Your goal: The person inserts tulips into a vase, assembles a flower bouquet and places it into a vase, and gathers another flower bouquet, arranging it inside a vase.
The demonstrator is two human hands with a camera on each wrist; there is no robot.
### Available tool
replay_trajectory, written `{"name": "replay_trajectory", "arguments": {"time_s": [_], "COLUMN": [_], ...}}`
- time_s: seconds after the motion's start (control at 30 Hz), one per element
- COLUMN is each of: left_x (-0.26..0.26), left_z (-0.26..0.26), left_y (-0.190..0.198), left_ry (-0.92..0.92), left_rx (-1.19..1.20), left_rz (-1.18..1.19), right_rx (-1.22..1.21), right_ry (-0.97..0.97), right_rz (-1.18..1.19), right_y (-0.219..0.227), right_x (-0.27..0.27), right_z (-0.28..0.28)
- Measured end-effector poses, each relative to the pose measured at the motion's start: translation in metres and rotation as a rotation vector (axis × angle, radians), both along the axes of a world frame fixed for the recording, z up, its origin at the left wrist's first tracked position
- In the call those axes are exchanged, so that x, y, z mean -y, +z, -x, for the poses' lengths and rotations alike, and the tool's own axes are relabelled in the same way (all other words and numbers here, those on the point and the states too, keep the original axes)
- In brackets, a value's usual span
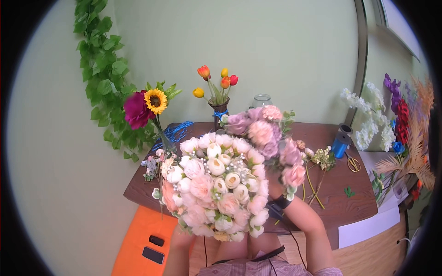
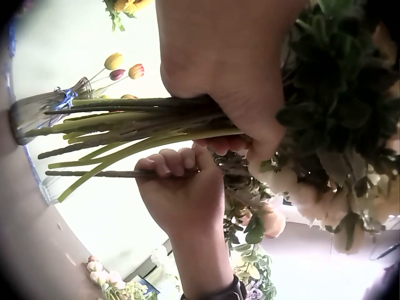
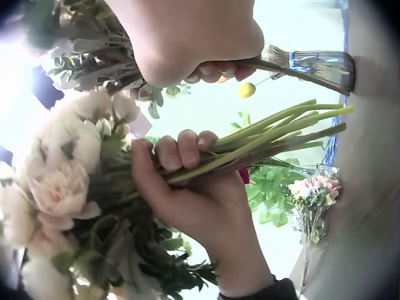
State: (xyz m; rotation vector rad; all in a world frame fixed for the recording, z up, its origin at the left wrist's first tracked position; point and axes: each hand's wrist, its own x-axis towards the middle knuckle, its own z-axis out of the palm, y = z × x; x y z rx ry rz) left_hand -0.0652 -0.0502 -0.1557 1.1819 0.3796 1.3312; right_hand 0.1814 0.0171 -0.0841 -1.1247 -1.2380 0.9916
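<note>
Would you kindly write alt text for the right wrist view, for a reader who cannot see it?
The left hand grips the green stems of a white and pale pink bouquet, while the right hand, nearer the camera, holds a dark stem. Beyond, in this sideways view, is a glass vase tied with blue ribbon.

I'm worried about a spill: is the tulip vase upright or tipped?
Upright: the vase stands on the table with its mouth facing up, the tulips rising from it.

head is looking forward and down over bench (image 1: 334,195) | wrist views are facing stems (image 2: 131,125) close up, rolled sideways | all are sharing tulip vase (image 1: 220,115)
</note>
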Motion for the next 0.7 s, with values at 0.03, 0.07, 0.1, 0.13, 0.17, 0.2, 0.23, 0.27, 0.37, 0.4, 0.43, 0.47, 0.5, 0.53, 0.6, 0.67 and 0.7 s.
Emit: {"name": "replay_trajectory", "arguments": {"time_s": [0.03, 0.07, 0.1, 0.13, 0.17, 0.2, 0.23, 0.27, 0.37, 0.4, 0.43, 0.47, 0.5, 0.53, 0.6, 0.67, 0.7], "left_x": [0.000, 0.002, 0.001, 0.006, 0.006, 0.008, 0.011, 0.013, 0.019, 0.019, 0.022, 0.023, 0.025, 0.026, 0.027, 0.029, 0.032], "left_z": [-0.001, 0.001, 0.001, 0.004, 0.005, 0.005, 0.007, 0.008, 0.010, 0.011, 0.012, 0.012, 0.013, 0.013, 0.014, 0.013, 0.018], "left_y": [0.000, -0.001, 0.000, -0.005, -0.005, -0.006, -0.007, -0.009, -0.015, -0.015, -0.018, -0.018, -0.020, -0.021, -0.022, -0.023, -0.026], "left_ry": [0.005, 0.011, 0.017, 0.024, 0.031, 0.037, 0.044, 0.050, 0.066, 0.072, 0.078, 0.084, 0.090, 0.095, 0.105, 0.116, 0.123], "left_rx": [-0.004, -0.008, -0.012, -0.016, -0.020, -0.024, -0.028, -0.032, -0.044, -0.048, -0.053, -0.058, -0.064, -0.069, -0.077, -0.086, -0.090], "left_rz": [0.008, 0.016, 0.023, 0.032, 0.040, 0.048, 0.057, 0.066, 0.090, 0.099, 0.107, 0.115, 0.124, 0.132, 0.148, 0.164, 0.172], "right_rx": [-0.001, -0.003, -0.004, -0.005, -0.005, -0.006, -0.008, -0.009, -0.012, -0.013, -0.015, -0.017, -0.020, -0.022, -0.024, -0.027, -0.028], "right_ry": [0.004, 0.009, 0.015, 0.021, 0.026, 0.032, 0.038, 0.043, 0.057, 0.062, 0.066, 0.072, 0.077, 0.080, 0.088, 0.098, 0.104], "right_rz": [0.000, 0.000, 0.000, 0.000, 0.000, 0.000, 0.001, 0.003, 0.003, 0.003, 0.004, 0.004, 0.005, 0.005, 0.005, 0.005, 0.005], "right_y": [0.000, 0.000, 0.000, 0.000, 0.000, 0.000, 0.000, 0.000, 0.000, 0.000, -0.001, -0.001, -0.002, -0.002, -0.003, -0.003, -0.002], "right_x": [0.000, 0.001, 0.001, 0.001, 0.002, 0.002, 0.003, 0.004, 0.004, 0.005, 0.005, 0.006, 0.006, 0.007, 0.007, 0.007, 0.007], "right_z": [0.000, 0.000, 0.000, 0.000, 0.000, 0.000, -0.001, -0.001, -0.002, -0.003, -0.004, -0.004, -0.004, -0.005, -0.007, -0.007, -0.007]}}
